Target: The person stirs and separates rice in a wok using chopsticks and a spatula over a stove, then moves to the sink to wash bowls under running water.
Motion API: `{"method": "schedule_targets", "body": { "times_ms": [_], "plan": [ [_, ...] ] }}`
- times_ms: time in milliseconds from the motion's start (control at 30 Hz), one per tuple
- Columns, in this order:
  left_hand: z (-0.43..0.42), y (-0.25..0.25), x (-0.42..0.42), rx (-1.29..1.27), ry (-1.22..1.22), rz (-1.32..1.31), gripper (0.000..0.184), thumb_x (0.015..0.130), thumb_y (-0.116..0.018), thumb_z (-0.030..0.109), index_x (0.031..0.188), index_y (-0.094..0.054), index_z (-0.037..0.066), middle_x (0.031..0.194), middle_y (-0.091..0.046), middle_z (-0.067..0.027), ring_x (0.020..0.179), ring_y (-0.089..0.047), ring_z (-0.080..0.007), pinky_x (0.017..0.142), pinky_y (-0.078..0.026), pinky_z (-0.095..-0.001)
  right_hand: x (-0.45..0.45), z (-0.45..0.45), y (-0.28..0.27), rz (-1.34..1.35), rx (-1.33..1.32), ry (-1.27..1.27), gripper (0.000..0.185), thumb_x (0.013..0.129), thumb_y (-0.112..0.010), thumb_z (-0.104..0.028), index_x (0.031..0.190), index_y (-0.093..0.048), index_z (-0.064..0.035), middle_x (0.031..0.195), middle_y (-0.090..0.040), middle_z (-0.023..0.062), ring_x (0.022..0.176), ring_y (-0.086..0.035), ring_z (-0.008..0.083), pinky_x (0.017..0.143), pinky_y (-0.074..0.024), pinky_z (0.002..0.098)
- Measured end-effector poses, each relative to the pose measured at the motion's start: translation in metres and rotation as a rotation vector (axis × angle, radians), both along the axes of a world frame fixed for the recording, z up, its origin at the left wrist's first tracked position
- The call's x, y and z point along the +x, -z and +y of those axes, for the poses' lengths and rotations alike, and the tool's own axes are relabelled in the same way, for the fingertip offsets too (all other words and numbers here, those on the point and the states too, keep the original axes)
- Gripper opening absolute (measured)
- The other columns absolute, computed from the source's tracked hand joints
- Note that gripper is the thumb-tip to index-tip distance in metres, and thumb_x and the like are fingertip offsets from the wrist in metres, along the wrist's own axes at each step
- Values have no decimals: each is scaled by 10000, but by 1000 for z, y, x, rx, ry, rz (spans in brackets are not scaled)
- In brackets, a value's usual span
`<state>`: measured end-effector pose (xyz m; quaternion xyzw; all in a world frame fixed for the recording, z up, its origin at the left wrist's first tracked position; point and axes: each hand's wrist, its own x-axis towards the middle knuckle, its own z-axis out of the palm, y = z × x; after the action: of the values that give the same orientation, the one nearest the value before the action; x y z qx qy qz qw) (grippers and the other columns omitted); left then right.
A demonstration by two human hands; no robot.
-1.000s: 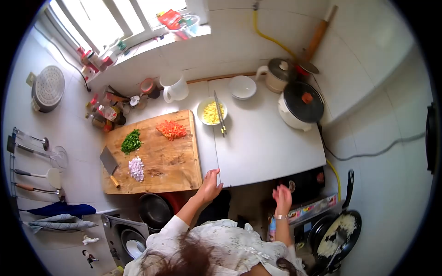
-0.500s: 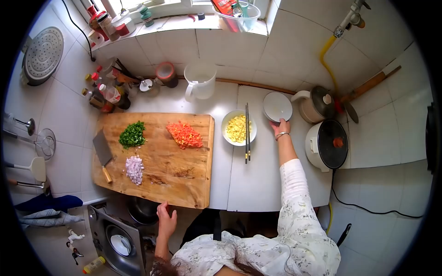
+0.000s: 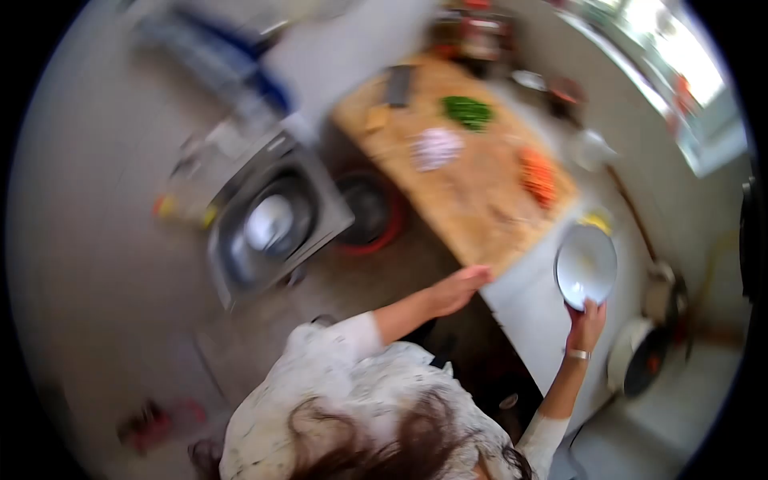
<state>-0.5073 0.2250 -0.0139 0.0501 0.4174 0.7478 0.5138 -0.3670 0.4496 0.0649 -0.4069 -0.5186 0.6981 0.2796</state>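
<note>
My right hand (image 3: pixel 586 324) grips the lower rim of a white bowl (image 3: pixel 586 268), thumb on the inside. The bowl is tilted so that its inside faces me, and it appears to hold no food. Behind it, partly covered, shows some yellow chopped food (image 3: pixel 596 221). My left hand (image 3: pixel 458 293) holds nothing; its slightly blurred fingers reach toward the near corner of the wooden cutting board (image 3: pixel 480 196). On that board lie chopped greens (image 3: pixel 467 113), pale purple chopped onion (image 3: pixel 436 150), orange-red diced pieces (image 3: pixel 537 178) and a cleaver (image 3: pixel 398 86).
A steel sink (image 3: pixel 324 232) with a white dish (image 3: pixel 270 225) in it is left of the board. Beside it, lower down, sits a dark pot or basin (image 3: pixel 364 210). A cooker with a dark lid (image 3: pixel 644 358) stands right of my right arm. Bottles (image 3: pixel 480 36) crowd the board's far end.
The whole view has swung toward the sink and is blurred. My right hand has lifted the white bowl off the counter and tilted it. My left hand has moved along the board's near edge.
</note>
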Motion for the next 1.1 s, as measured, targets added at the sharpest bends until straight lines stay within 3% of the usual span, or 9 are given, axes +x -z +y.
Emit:
{"method": "schedule_targets", "body": {
  "times_ms": [67, 167, 333, 533, 600, 833, 933, 1033, 1100],
  "plan": [
    [-33, -30, 5, 38, 2, -321, 651, 765, -575, 532, 1197, -444, 61, 1071, -519, -14, 1061, -399, -116, 967, -234, -281, -14, -74, 4, 48, -142, -204, 430, 778, -397, -48, 1203, -367, 11, 1096, -507, 167, 958, -566, 271, 746, -532, 401],
    [-93, -37, 6, 237, -240, -249, 832, 652, -627, 600, 1261, -385, 89, 1209, -483, -37, 1162, -384, -178, 1023, -225, -340, -48, -170, 21, -6, -336, -416, 368, 782, -466, -47, 1147, -430, -22, 1031, -528, 104, 895, -570, 204, 671, -552, 361],
    [-275, -44, -1, 124, -684, -282, 628, 703, -713, 335, 1185, -444, 35, 1159, -523, -89, 1107, -462, -208, 994, -308, -366, -98, -330, 24, -88, -384, -823, 304, 796, -454, -39, 1099, -464, -41, 964, -552, 71, 820, -585, 164, 645, -547, 309],
    [-421, -24, -45, 128, -1007, -293, 536, 650, -609, 59, 1160, -456, -1, 1094, -542, -109, 1050, -492, -240, 948, -361, -370, -210, -437, 22, -146, -407, -1233, 336, 868, -523, -180, 1170, -463, -47, 1008, -551, 62, 874, -572, 143, 675, -506, 270],
    [-460, -31, -74, 64, -1065, -195, 515, 626, -580, 30, 1129, -481, -21, 1075, -551, -111, 1029, -502, -243, 939, -367, -372, -267, -460, 64, -158, -69, -1218, 366, 873, -532, -225, 1186, -465, -45, 1034, -561, 61, 879, -576, 138, 684, -485, 240],
    [-556, 14, -162, -39, -1287, -270, 401, 555, -521, -4, 954, -549, -15, 914, -565, -70, 910, -508, -202, 837, -398, -315, -451, -561, 36, 21, 847, -1300, 317, 847, -534, -130, 1151, -503, -45, 1025, -603, 100, 844, -614, 195, 736, -466, 252],
    [-572, 48, -185, 23, -1334, -371, 298, 547, -527, -7, 842, -564, 5, 852, -562, -62, 862, -506, -196, 816, -396, -298, -510, -627, 84, 186, 1279, -1386, 428, 745, -611, -147, 1164, -524, -178, 1241, -427, 178, 1054, -479, 335, 878, -423, 377],
    [-566, 20, -197, 3, -1389, -428, 211, 545, -528, -9, 752, -557, 24, 797, -547, -60, 799, -501, -196, 804, -392, -295, -540, -660, 104, 299, 1547, -1420, 355, 725, -616, -134, 1071, -555, -177, 1166, -471, 141, 1048, -439, 373, 867, -421, 397],
    [-573, 68, -198, 58, -1377, -400, 314, 555, -510, -1, 865, -560, -13, 878, -576, -88, 865, -528, -225, 836, -408, -321, -562, -666, 138, 283, 1693, -1526, 301, 717, -610, -129, 1012, -559, -166, 1138, -478, 129, 1001, -455, 382, 842, -432, 401]
  ]
}}
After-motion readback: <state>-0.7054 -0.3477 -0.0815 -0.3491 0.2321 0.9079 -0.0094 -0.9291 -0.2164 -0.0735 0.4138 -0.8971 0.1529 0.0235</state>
